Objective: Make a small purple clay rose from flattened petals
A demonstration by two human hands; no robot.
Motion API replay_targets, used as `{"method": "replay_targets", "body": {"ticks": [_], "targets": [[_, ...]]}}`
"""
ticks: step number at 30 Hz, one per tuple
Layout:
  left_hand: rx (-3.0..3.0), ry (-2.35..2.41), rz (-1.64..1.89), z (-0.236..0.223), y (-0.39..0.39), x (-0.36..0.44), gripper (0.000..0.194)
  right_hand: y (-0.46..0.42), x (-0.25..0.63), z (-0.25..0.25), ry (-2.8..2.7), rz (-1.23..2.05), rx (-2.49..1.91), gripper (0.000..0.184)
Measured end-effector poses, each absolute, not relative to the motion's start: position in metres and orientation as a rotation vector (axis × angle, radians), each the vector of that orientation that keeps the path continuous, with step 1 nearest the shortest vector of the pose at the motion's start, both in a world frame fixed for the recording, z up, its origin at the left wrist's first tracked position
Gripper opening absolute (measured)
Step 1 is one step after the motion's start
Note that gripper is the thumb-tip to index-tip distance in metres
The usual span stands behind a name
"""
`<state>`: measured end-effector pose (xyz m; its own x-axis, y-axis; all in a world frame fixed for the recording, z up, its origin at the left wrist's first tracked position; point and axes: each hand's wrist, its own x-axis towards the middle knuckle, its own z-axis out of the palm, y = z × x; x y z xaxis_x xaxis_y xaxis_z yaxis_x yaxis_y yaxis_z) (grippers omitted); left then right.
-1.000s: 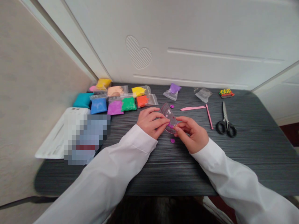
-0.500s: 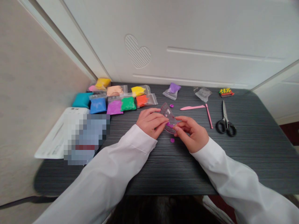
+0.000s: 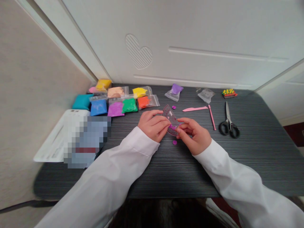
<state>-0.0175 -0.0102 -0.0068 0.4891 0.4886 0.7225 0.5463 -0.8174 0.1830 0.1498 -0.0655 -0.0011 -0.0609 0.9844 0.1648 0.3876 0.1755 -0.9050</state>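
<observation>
A clear plastic protractor (image 3: 168, 110) is held tilted above the dark table, between my two hands. My left hand (image 3: 153, 125) grips its left side, fingers bent over it. At the right edge my right hand (image 3: 195, 136) pinches it between thumb and fingers. A small strip of purple clay (image 3: 173, 127) lies against the protractor near my fingertips; whether it sticks there I cannot tell. One small purple clay piece (image 3: 174, 107) rests on the table beyond the protractor, and a flat purple clay disc (image 3: 174, 142) lies just in front of it.
Bags of coloured clay (image 3: 129, 105) line the back left, beside a white package (image 3: 53, 136). A purple clay bag (image 3: 177, 89) and an empty clear bag (image 3: 206, 94) lie at the back. Rightward are a pink knife (image 3: 195, 109), pink stick (image 3: 212, 117), scissors (image 3: 228, 124) and a colourful clay piece (image 3: 229, 93).
Both hands keep their hold on the protractor, with only a slight shift of the right fingertips by the purple clay. The whole view has drifted a little.
</observation>
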Motion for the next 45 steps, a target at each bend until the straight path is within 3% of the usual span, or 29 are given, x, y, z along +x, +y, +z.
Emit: {"method": "replay_targets", "body": {"ticks": [45], "targets": [[-2.715, -1.002, -1.341, -0.0082, -0.0128, -0.0113, 0.009, -0.0686, 0.1454, 0.0073, -1.69, 0.634, -1.454, 0.027]]}}
